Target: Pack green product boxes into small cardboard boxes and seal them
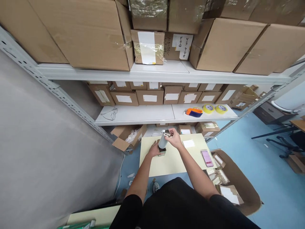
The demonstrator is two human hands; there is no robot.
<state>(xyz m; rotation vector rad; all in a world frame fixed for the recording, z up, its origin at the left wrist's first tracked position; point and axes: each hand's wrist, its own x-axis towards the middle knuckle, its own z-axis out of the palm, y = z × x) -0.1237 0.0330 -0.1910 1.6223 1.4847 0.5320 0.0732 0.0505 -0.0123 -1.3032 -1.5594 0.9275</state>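
Observation:
A light grey, bottle-like cylinder [163,142] with a shiny metal ring at its top stands tilted over the table. My right hand [175,138] is closed on its top end, fingers at the ring. The cylinder's lower end meets a small box [162,153] with a dark upper part and a pale green lower part; whether it is inside the box or only on it, I cannot tell. My left hand [154,149] is closed around the left side of that box. Both are above the pale yellow table [176,165]. A white paper [189,143] lies right of my right hand.
A phone [207,158] lies at the table's right edge, beside a large carton [247,190] with small packages. Behind, a shelf [143,114] holds boxes, an orange-and-blue tape dispenser [194,112] and yellow tape rolls [208,108]. An open box [128,136] stands left.

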